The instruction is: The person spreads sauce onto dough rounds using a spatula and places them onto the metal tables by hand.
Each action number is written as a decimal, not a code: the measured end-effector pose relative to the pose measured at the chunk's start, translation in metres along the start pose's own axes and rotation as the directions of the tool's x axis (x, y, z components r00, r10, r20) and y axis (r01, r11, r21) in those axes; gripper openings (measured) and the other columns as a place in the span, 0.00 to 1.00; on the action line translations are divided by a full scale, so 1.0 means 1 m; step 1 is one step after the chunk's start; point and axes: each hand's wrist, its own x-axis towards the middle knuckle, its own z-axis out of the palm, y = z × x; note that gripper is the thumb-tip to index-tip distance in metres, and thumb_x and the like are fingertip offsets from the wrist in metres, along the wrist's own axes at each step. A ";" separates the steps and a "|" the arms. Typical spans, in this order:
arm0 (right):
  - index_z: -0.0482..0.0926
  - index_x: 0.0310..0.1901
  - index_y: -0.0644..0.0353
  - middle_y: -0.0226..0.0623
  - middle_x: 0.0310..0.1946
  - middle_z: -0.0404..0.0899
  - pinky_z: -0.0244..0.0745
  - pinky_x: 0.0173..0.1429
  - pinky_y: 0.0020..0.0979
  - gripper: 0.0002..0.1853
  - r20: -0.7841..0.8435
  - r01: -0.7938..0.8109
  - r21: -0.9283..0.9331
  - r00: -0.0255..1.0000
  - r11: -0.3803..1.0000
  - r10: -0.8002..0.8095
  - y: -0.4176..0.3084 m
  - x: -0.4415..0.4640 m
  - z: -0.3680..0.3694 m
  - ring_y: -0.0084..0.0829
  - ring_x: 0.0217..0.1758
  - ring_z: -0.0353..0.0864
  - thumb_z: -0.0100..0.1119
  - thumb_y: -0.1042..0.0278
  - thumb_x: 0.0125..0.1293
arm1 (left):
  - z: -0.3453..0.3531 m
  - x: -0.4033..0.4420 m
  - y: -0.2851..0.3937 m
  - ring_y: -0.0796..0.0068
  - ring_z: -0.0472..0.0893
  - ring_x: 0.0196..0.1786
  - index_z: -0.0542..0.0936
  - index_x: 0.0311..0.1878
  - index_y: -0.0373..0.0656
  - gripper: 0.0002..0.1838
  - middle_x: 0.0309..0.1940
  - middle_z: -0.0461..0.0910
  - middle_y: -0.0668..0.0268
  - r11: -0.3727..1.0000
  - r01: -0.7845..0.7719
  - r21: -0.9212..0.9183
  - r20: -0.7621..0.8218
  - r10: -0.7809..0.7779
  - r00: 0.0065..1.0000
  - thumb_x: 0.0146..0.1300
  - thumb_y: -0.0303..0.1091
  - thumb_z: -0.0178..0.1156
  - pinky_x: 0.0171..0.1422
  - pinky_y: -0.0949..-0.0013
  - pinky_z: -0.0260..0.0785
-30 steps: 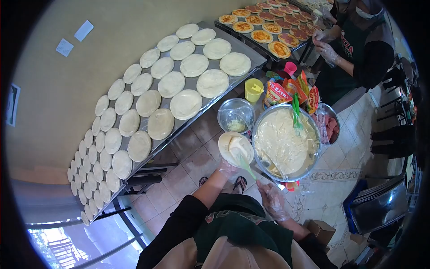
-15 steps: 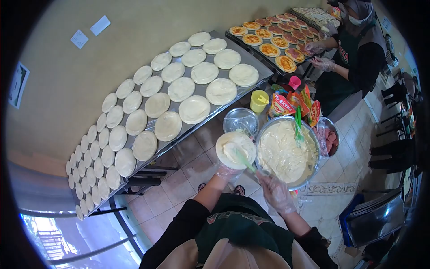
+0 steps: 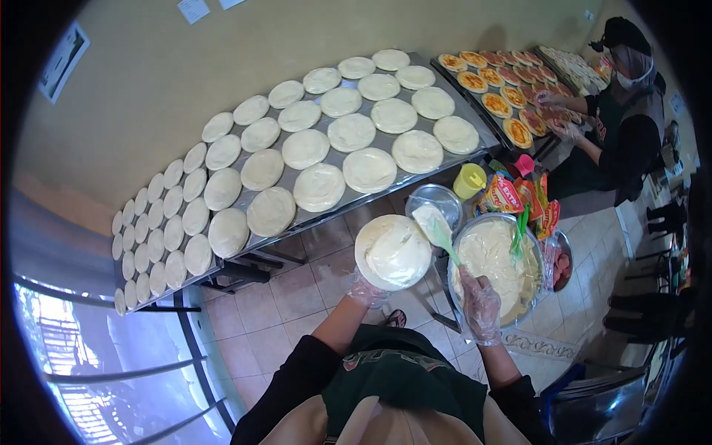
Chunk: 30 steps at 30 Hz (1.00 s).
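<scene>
My left hand (image 3: 368, 288), in a clear plastic glove, supports a round pizza base (image 3: 391, 254) from underneath. Creamy white sauce is spread over part of that base. My gloved right hand (image 3: 482, 304) grips the handle of a green spatula (image 3: 444, 239). Sauce coats the spatula's blade, which is raised just off the right edge of the base. Under and beside my right hand stands a large metal bowl (image 3: 454, 285) of pale sauce (image 3: 489, 256), with a second green utensil (image 3: 519, 236) lying in it.
Rows of pale coated bases (image 3: 319, 187) cover a long metal table (image 3: 475, 141). Behind the bowl are a metal basin (image 3: 443, 196), a yellow cup (image 3: 469, 181), a pink cup (image 3: 524, 164) and food packets (image 3: 503, 194). A co-worker (image 3: 619, 126) handles topped pizzas (image 3: 497, 105).
The spatula has lifted off the base and moved right, its blade now beside the rim. The sauce on the base looks more spread. My view has shifted left.
</scene>
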 end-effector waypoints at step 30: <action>0.82 0.60 0.38 0.32 0.25 0.68 0.73 0.26 0.36 0.26 0.385 0.749 0.273 0.490 0.604 -0.782 -0.207 0.116 0.027 0.34 0.24 0.76 0.60 0.73 0.60 | 0.004 -0.206 0.156 0.42 0.68 0.73 0.59 0.78 0.48 0.38 0.76 0.59 0.44 0.886 0.162 -0.434 0.223 -0.069 0.972 0.74 0.61 0.44 0.77 0.34 0.57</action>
